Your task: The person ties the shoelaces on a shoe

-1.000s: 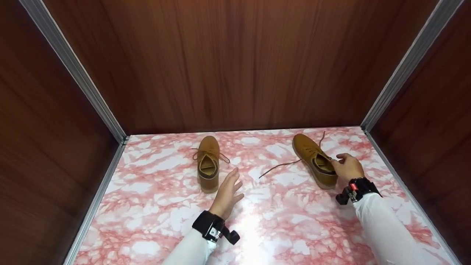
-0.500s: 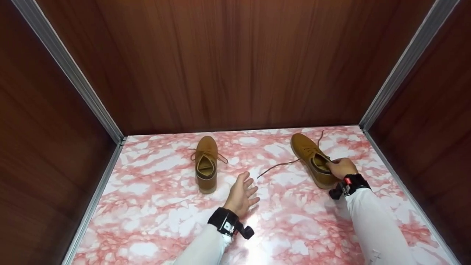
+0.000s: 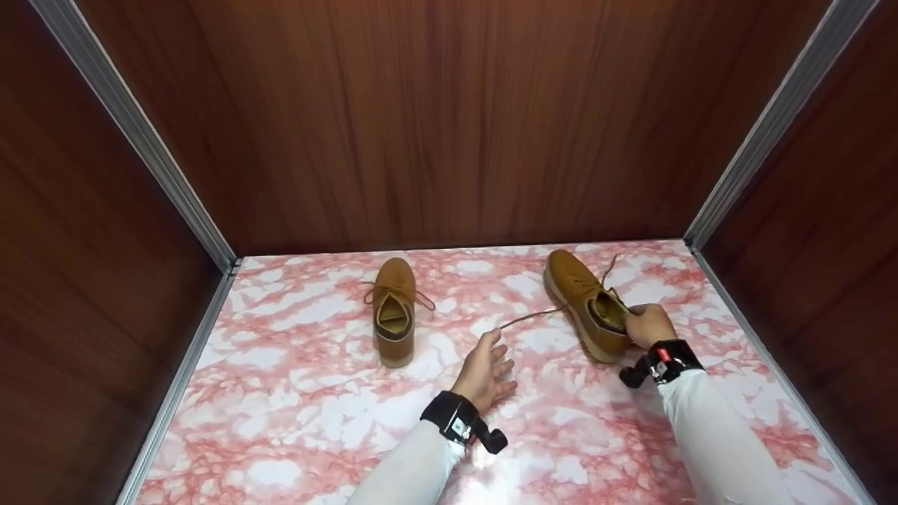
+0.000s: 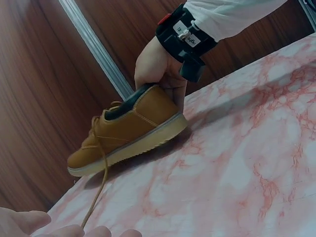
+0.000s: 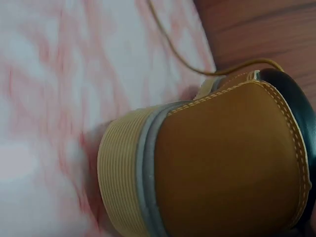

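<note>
My right hand [image 3: 649, 326] grips the collar of a tan lace-up shoe [image 3: 570, 277] at the right, thumb over its padded edge. In the left wrist view this shoe [image 4: 133, 131] tilts, its heel raised above a shadow and its toe low. One undone lace [image 3: 531, 318] trails left toward my left hand [image 3: 484, 375]. That hand has spread, relaxed fingers, with its fingertips close to the lace's end. The right wrist view is filled by the shoe's heel [image 5: 227, 163] and ribbed sole edge. The matching shoe [image 3: 396, 277], its lace tied in a bow, stands at the left.
The tabletop [image 3: 280, 414] has a pink and white marbled pattern. A dark wood-grain panel [image 3: 449, 126] closes off the back, with similar panels at both sides. Grey metal posts [image 3: 765, 126] run along the corners.
My right hand has taken firmer hold of the shoe's collar and tilted the shoe, shifting it slightly left. My left hand has moved right, away from the tied shoe, to the loose lace's end.
</note>
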Action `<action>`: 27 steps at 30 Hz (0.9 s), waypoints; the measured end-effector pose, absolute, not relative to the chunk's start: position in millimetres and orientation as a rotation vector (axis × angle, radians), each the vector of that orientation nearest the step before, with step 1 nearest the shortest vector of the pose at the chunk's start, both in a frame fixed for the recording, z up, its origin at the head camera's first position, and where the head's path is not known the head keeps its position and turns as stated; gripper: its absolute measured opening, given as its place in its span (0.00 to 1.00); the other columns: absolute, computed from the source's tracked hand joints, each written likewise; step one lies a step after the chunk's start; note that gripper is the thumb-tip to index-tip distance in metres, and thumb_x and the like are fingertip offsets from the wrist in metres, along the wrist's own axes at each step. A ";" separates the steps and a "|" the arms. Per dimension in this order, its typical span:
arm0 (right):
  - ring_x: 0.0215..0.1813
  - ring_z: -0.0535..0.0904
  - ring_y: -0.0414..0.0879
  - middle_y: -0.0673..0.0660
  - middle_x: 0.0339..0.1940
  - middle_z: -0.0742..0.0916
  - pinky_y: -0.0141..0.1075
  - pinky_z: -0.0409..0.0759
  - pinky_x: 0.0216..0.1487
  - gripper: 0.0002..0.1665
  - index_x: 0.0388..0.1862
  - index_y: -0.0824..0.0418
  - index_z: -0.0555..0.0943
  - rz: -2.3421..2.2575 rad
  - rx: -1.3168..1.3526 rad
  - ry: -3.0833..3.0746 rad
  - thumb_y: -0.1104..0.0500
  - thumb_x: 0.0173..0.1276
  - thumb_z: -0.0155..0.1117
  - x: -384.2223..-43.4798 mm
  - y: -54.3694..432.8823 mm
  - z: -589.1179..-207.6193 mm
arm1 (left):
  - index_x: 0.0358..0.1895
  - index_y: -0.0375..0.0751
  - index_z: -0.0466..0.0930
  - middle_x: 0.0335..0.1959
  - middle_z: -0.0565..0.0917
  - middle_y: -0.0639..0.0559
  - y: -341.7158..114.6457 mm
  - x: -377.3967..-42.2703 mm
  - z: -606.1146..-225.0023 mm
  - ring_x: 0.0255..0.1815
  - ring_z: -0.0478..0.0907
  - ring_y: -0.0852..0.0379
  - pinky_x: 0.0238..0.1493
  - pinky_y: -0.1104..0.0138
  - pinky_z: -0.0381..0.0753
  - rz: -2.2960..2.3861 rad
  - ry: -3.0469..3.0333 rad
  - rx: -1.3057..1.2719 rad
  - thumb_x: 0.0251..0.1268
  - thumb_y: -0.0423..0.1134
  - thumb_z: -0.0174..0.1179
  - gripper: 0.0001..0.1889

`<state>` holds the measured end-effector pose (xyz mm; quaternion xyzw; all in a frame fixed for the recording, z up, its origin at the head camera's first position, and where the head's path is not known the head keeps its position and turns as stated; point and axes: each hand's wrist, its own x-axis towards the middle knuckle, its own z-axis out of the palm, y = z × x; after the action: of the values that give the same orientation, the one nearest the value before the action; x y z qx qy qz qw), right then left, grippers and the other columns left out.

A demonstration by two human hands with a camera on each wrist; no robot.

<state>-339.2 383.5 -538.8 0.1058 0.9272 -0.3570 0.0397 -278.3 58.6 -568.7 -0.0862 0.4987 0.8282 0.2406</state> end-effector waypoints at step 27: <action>0.31 0.86 0.41 0.50 0.28 0.88 0.37 0.90 0.35 0.15 0.51 0.72 0.84 -1.779 0.113 2.266 0.64 0.77 0.55 -290.8 272.1 -529.9 | 0.85 0.42 0.43 0.86 0.47 0.32 51.2 -282.4 -569.9 0.85 0.50 0.30 0.80 0.33 0.56 2.286 1.228 -0.174 0.76 0.64 0.44 0.45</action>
<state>-290.8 272.1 -529.9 0.0387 0.7794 -0.6120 0.1286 -282.4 51.2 -569.9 -0.0644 0.4552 0.8469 0.2673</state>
